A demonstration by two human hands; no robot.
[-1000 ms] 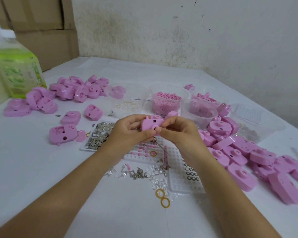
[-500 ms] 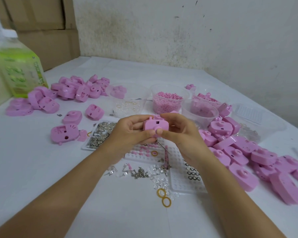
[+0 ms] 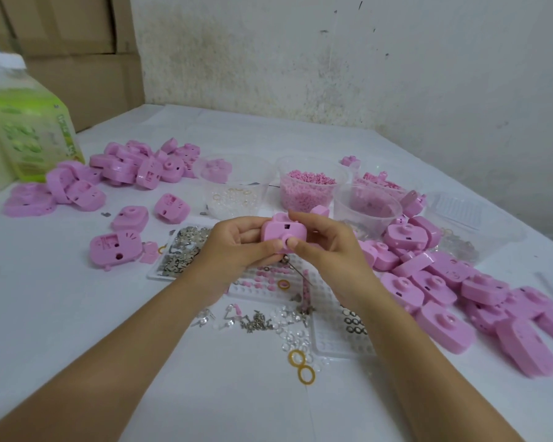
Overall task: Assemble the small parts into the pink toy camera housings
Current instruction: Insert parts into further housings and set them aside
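A pink toy camera housing [image 3: 280, 231] is held upright above the table's middle, its front facing me. My left hand [image 3: 237, 247] grips its left side with curled fingers. My right hand [image 3: 329, 247] grips its right side, and the thumb presses on the round lens boss. A thin metal pin sticks out below the hands. Under them lie white pegboard trays [image 3: 329, 317] with small pink pieces, black rings and a patch of metal clips [image 3: 182, 253]. Loose screws [image 3: 256, 323], clear lenses and two yellow rings [image 3: 302, 366] lie nearer to me.
Pink housings are piled at the right [image 3: 460, 291] and the far left [image 3: 131, 167]. Clear tubs stand behind the hands: one with pink pellets [image 3: 307, 186], one with rings [image 3: 233, 196], another [image 3: 367, 208]. A green bottle [image 3: 29, 129] stands at the far left before cardboard boxes.
Both hands have turned the housing so that its front now faces me, and my right thumb has come onto the lens boss. The view has shifted slightly.
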